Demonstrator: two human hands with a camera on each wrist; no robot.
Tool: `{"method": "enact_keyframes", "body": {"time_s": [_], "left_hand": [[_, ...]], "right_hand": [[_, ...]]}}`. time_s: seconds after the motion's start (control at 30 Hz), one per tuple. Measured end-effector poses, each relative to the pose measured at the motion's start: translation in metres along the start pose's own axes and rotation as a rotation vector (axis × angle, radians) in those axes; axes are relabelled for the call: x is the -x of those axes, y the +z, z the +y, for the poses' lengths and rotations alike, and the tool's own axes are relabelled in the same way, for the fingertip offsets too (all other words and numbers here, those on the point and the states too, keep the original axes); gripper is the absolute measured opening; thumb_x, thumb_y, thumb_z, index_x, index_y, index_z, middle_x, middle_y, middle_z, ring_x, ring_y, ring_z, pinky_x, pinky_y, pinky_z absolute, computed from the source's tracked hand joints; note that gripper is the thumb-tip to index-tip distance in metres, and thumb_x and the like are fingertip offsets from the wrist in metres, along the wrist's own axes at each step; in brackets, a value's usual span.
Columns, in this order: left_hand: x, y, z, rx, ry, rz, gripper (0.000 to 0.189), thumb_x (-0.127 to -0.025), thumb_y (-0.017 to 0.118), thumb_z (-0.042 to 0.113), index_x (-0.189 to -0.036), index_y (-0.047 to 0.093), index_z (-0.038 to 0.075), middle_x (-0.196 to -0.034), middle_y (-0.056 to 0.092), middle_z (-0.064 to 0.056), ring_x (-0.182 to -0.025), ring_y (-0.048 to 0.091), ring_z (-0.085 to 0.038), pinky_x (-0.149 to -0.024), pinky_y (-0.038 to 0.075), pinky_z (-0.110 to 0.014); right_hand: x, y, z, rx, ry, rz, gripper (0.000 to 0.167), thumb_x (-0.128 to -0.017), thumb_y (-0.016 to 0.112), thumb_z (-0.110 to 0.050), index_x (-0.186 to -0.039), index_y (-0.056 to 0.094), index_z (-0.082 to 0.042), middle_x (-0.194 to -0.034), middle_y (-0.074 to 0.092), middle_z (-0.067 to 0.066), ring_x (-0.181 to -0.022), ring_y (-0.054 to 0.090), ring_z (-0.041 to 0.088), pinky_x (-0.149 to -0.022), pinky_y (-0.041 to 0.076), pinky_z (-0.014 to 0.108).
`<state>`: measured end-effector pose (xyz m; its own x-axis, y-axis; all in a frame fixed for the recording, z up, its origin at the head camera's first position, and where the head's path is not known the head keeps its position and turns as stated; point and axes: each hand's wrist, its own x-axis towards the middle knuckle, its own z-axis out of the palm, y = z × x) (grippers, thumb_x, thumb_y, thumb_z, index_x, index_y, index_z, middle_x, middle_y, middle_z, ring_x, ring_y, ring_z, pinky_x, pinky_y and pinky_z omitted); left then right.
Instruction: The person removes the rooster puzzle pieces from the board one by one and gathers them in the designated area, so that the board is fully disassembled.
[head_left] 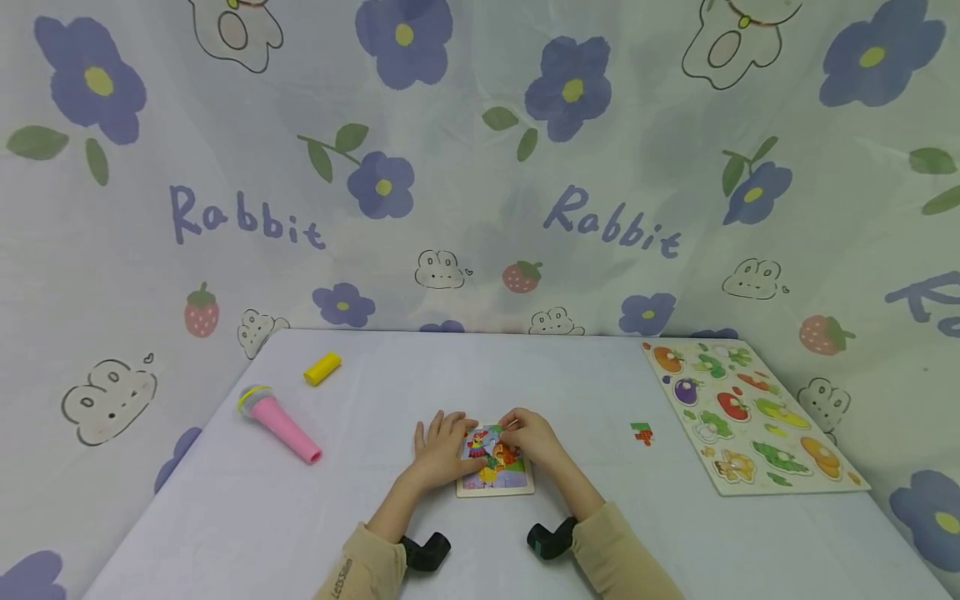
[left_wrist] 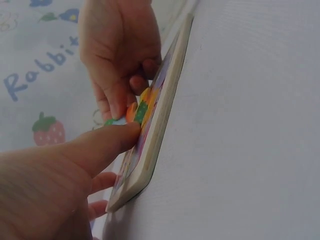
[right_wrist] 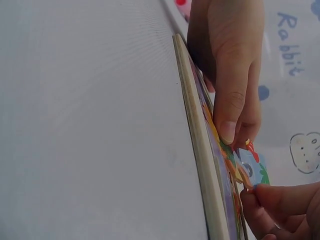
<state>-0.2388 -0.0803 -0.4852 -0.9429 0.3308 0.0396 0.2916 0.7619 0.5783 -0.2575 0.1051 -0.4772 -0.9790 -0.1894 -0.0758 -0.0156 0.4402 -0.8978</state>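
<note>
A small wooden jigsaw puzzle (head_left: 495, 481) with a colourful cartoon picture lies in front of me. Along its left side rests my left hand (head_left: 442, 452), fingers extended, the thumb pressing on the picture, as the left wrist view also shows. From the upper right, my right hand (head_left: 534, 439) pinches a puzzle piece (right_wrist: 259, 167), light blue with green, between thumb and finger. That piece stands tilted up from the board's surface in the right wrist view. Another loose puzzle piece (head_left: 642, 433), green and red, lies to the right of the board.
A pink toy microphone (head_left: 285, 427) and a yellow cylinder-like block (head_left: 322, 368) lie at the left. On the right lies a vegetable puzzle board (head_left: 757, 417). Black devices (head_left: 427, 552) are worn at both wrists. A patterned curtain (head_left: 465, 225) hangs behind the white table (head_left: 420, 358).
</note>
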Motion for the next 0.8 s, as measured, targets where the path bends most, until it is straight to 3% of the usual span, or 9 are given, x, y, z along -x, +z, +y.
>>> {"method": "enact_keyframes", "body": {"time_s": [0.33,0.5,0.67,0.8], "left_hand": [[-0.001,0.002,-0.001,-0.015,-0.009,-0.010,0.060,-0.078,0.069,0.039,-0.127,0.049,0.011,-0.140,0.035,-0.016,-0.135,0.013,-0.045,-0.101,-0.002,-0.067],[-0.001,0.002,-0.002,-0.007,-0.007,-0.014,0.060,-0.079,0.068,0.038,-0.128,0.048,0.010,-0.141,0.034,-0.016,-0.135,0.012,-0.045,-0.101,-0.003,-0.067],[0.000,0.000,-0.001,-0.013,-0.007,-0.015,0.060,-0.079,0.068,0.039,-0.129,0.048,0.010,-0.141,0.034,-0.016,-0.135,0.012,-0.045,-0.102,-0.003,-0.067],[0.000,-0.002,0.000,-0.003,-0.005,-0.018,0.060,-0.080,0.067,0.039,-0.129,0.048,0.010,-0.141,0.034,-0.016,-0.135,0.012,-0.045,-0.101,-0.003,-0.067]], "right_hand": [[0.001,-0.003,-0.002,-0.028,-0.024,-0.042,0.010,-0.084,0.057,0.001,-0.094,0.057,-0.001,-0.077,0.055,0.005,-0.064,0.049,0.014,-0.057,0.042,0.024],[-0.004,-0.008,-0.001,-0.098,0.019,0.006,0.013,-0.082,0.056,0.003,-0.096,0.056,0.001,-0.079,0.054,0.008,-0.067,0.049,0.016,-0.058,0.041,0.024],[-0.003,-0.011,-0.003,-0.083,0.043,0.053,0.017,-0.083,0.059,-0.003,-0.099,0.060,0.002,-0.081,0.060,0.009,-0.068,0.052,0.016,-0.057,0.041,0.025],[0.000,-0.015,-0.005,-0.141,0.053,0.110,0.020,-0.084,0.059,-0.003,-0.103,0.062,0.005,-0.081,0.063,0.011,-0.070,0.058,0.016,-0.061,0.048,0.026]]}}
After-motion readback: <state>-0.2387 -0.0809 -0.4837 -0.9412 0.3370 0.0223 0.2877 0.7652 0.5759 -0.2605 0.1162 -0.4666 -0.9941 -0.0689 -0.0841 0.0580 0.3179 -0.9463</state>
